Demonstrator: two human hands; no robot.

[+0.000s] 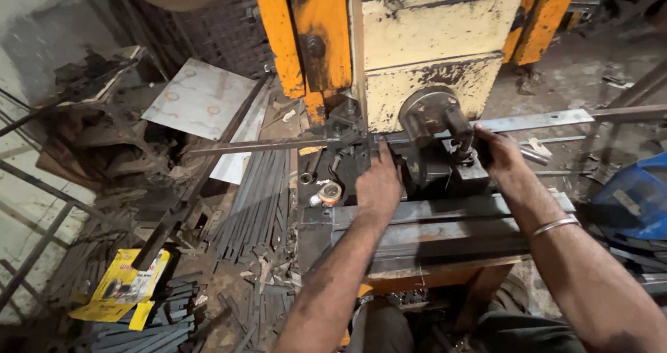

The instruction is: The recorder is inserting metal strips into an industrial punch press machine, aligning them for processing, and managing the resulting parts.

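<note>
The left hand (379, 183) lies palm-down on the dark steel bed of the machine, fingers stretched forward and pressing a long flat grey metal strip (528, 122) where it runs under the tooling; it presses rather than grips. The right hand (501, 153) is curled around the same strip just to the right of the round grey steel die head (431, 117), with a silver bangle (554, 226) on its wrist. The strip runs level across the machine from left to right, its left end sticking out over the scrap and its right end reaching toward the frame's edge.

Nearest the camera, low on the left, a yellow printed paper packet (125, 283) lies on a heap of short cut grey steel strips (257, 200). Both hands work above the heavy grey steel table plate (431, 221). A small round roll of tape (330, 192) sits on the bed just left of the left hand. At the right edge is a blue plastic container (636, 196).

Farther back stands the cream-yellow, paint-chipped press body (431, 40) with its orange steel uprights (306, 33). Behind on the left, a pale rusted metal sheet (201, 99) leans among dark scrap.
</note>
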